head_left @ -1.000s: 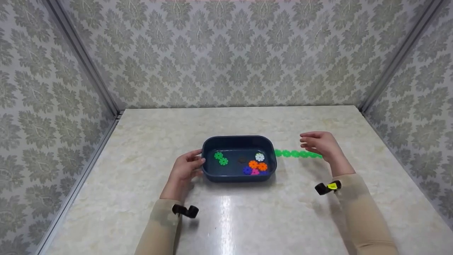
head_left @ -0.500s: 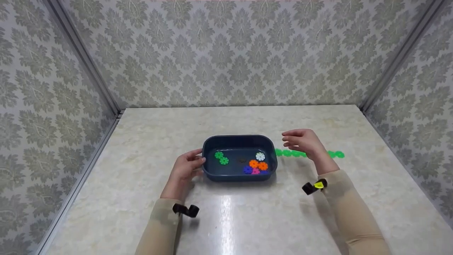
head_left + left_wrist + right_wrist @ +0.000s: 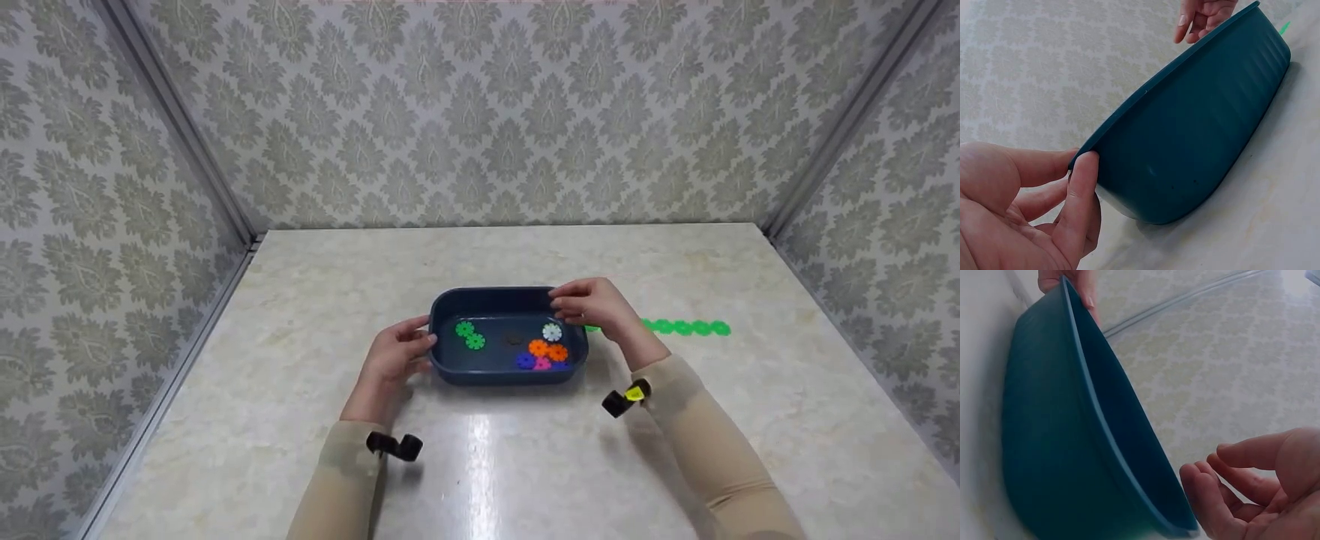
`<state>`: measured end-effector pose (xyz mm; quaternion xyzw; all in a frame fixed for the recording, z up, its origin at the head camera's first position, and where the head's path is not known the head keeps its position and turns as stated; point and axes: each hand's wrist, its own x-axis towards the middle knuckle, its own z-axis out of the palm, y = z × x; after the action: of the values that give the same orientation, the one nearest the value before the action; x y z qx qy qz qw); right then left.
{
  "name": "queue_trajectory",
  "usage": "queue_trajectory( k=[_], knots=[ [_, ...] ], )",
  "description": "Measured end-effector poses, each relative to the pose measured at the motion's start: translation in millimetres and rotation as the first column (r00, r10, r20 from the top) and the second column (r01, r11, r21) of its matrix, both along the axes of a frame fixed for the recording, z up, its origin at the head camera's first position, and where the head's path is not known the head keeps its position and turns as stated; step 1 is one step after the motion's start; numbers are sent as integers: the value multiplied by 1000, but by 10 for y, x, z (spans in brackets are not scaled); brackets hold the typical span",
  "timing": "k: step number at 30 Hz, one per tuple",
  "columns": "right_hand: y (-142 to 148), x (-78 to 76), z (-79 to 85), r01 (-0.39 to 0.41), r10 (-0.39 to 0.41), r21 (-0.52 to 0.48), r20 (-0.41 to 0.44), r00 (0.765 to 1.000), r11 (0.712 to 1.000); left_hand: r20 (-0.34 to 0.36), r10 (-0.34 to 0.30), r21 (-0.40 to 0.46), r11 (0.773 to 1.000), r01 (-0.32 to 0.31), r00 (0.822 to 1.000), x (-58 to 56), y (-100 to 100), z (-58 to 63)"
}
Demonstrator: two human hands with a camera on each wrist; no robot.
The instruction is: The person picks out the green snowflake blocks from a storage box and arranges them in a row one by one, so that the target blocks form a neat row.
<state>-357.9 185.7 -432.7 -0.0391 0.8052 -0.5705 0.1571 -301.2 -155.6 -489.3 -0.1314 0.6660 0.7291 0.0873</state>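
Observation:
A dark blue plastic bin (image 3: 510, 379) stands mid-table. My left hand (image 3: 388, 356) pinches its left rim; the left wrist view shows thumb and fingers on either side of that rim (image 3: 1145, 90). Over the bin's right end hovers my right hand (image 3: 596, 306), fingers loosely bent and holding nothing. Inside the bin lie a joined green pair of snowflake building discs (image 3: 475, 341), a white disc (image 3: 552, 331), two orange discs (image 3: 556, 352), a pink disc (image 3: 541, 364), blue ones (image 3: 525, 361) and a small dark brown piece (image 3: 512, 340).
To the right of the bin, a straight chain of green snowflake discs (image 3: 682, 328) lies on the marbled table (image 3: 300, 300), partly hidden behind the right hand. Patterned walls (image 3: 465, 112) enclose the table at the back and both sides.
My right hand has moved left from above the green chain to over the bin's right end, uncovering the chain's far end. The left hand and the bin have stayed in place.

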Motion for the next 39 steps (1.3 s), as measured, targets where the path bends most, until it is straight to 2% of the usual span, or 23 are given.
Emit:
queue_trajectory(
  k=[11,25,30,36,39],
  knots=[
    [-386,5,-108,-61,61,-2,-22,998,998,-18,0,-7,1000,0,1000,11,-2,-17],
    [-878,-8,-266,-115,123,119,-61,991,986,-5,9,-1,1000,-9,1000,3,9,-14],
    [-1010,-16,-312,-143,169,216,-108,980,966,-2,4,4,1000,-4,1000,2,4,-18],
    [-1166,-30,-380,-153,237,356,-208,949,922,-13,-15,-4,1000,15,1000,-1,-1,-23],
    [-1229,-27,-409,-148,255,402,-227,940,903,-8,-14,3,1000,14,1000,-2,-6,-16]
  ],
)
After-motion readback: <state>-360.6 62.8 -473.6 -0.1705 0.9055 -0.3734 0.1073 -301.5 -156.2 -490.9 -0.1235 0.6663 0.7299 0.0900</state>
